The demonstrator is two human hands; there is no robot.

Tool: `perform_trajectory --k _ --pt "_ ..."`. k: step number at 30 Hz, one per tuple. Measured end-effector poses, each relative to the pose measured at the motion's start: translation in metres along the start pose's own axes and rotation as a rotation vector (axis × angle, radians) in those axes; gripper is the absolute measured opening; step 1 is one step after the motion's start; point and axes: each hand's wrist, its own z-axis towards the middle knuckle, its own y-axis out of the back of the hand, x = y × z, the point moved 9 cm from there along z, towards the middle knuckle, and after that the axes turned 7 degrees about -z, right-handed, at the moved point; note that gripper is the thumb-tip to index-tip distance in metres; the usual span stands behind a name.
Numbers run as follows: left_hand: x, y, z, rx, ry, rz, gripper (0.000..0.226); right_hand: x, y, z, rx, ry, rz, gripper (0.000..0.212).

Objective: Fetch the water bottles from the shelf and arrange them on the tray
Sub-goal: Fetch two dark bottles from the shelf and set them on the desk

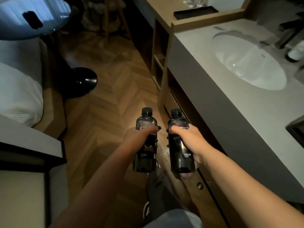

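Observation:
I hold two dark water bottles with black labels and black caps, upright, side by side above the wooden floor. My left hand [139, 135] grips the left bottle [145, 155] around its middle. My right hand [189, 139] grips the right bottle [180, 155] the same way. A black rectangular tray [195, 12] lies far ahead on the wooden counter at the top of the view, well away from both hands. Open wooden shelf compartments [158, 63] sit under that counter.
A grey vanity top with an oval white sink [250, 63] runs along my right. A round glass table [32, 18] on a black pedestal base [82, 81] stands at the left, beside a white-covered bed [18, 92]. Herringbone floor [105, 96] lies between.

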Motion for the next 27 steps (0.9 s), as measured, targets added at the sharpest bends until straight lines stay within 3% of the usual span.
perform_trajectory --k 4,18,27 --pt "-0.031 0.015 0.037 0.007 -0.007 -0.013 0.030 0.028 -0.019 0.045 0.031 -0.007 -0.004 0.032" --pt "-0.189 0.084 0.172 -0.104 0.009 -0.076 0.035 0.182 -0.061 0.205 0.131 -0.008 -0.013 0.028" --pt "-0.286 0.115 0.267 -0.070 0.021 -0.087 0.033 0.262 -0.082 0.308 0.044 -0.021 0.036 0.031"
